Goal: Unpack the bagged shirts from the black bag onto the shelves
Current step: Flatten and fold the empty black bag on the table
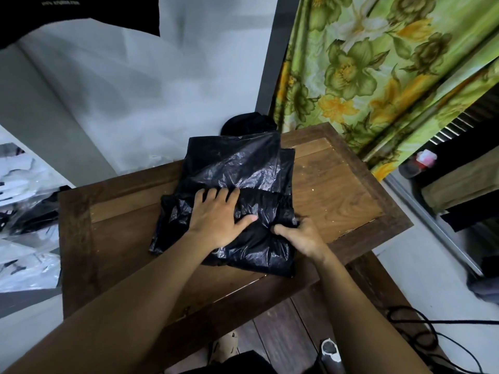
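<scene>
A black plastic bag [243, 168] lies flattened and folded over on a wooden table [337, 190]. My left hand [216, 215] presses flat on the bag's near half, fingers spread. My right hand [298, 234] grips the bag's right edge, fingers curled into the plastic. Bagged shirts [24, 211] in clear wrapping, white and black, lie in a pile at the far left, below table height. No shelf surface shows clearly.
A green floral curtain [391, 76] hangs at the right behind the table. A dark garment [248, 124] sits at the table's far edge. Black cables [421, 330] run over the floor at lower right. A grey wall stands behind.
</scene>
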